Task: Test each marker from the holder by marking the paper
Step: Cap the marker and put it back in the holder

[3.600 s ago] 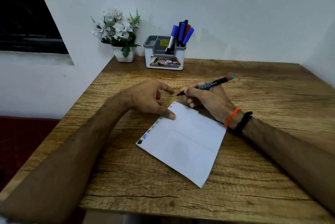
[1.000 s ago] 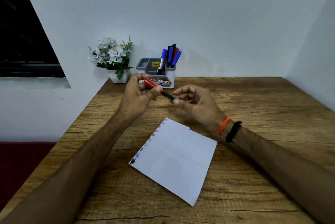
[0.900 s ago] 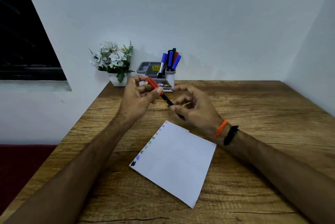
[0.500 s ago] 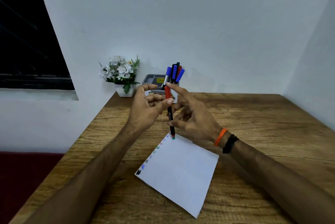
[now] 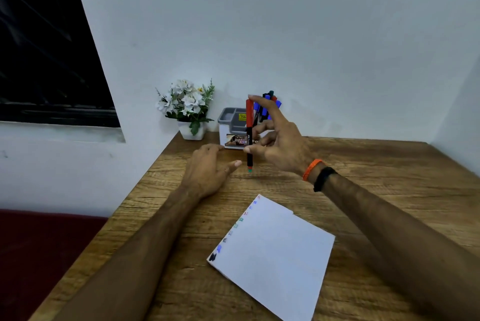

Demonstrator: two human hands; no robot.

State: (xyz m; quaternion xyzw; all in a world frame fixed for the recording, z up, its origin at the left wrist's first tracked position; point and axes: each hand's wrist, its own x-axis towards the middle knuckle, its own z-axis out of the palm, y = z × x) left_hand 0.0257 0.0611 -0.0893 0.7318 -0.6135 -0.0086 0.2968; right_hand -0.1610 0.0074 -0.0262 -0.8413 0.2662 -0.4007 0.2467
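The paper (image 5: 275, 255) lies flat on the surface (image 5: 389, 170), light and easily shifted. Beyond it, the left hand (image 5: 207, 167) rests relaxed, holding nothing, while the right hand (image 5: 275, 144) pinches a capped marker (image 5: 250, 133) upright mid-barrel (stiff, light, probably slick). Farthest, the holder (image 5: 233, 126) contains more markers.

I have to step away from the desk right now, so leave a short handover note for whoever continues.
Right hand holds the red-capped marker upright above the table, capped, in front of the holder.
Left hand rests open on the table.
Paper carries a row of test marks along its left edge.
Left: put this marker back; whether the other markers in the holder are all tested cannot be told.
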